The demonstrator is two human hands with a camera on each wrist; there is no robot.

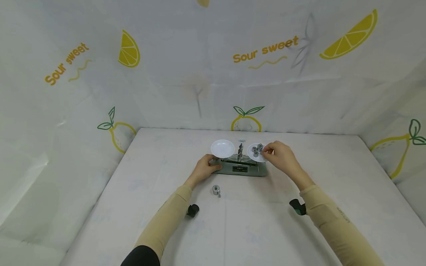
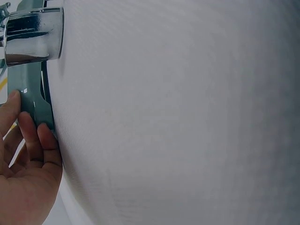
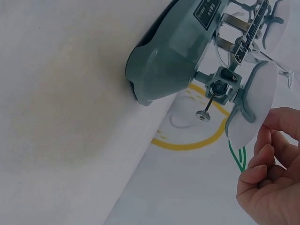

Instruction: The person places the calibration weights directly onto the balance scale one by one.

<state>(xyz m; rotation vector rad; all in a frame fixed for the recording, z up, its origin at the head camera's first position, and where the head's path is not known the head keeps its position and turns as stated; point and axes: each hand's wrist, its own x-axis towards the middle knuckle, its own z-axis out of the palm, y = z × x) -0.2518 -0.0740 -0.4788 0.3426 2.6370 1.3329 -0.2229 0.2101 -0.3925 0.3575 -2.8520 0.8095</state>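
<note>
A green balance scale (image 1: 239, 169) stands on the table with two white pans. My left hand (image 1: 203, 168) grips the left end of its base; in the left wrist view the fingertips (image 2: 44, 133) curl against the green metal. The left pan (image 1: 222, 149) holds nothing. Several metal weights (image 1: 255, 152) stand on the right pan (image 1: 250, 147). My right hand (image 1: 281, 157) reaches over that pan's right rim, thumb and forefinger pinching at a metal weight (image 1: 260, 146). In the right wrist view, the pan (image 3: 257, 105) hides those fingertips.
Nearer me on the table (image 1: 253, 221) stand a larger metal weight (image 1: 216, 189) and a tiny one (image 1: 219, 195) beside it. Black straps (image 1: 193, 210) show by both forearms. A lemon-printed white sheet (image 1: 186, 74) hangs behind the table's far edge.
</note>
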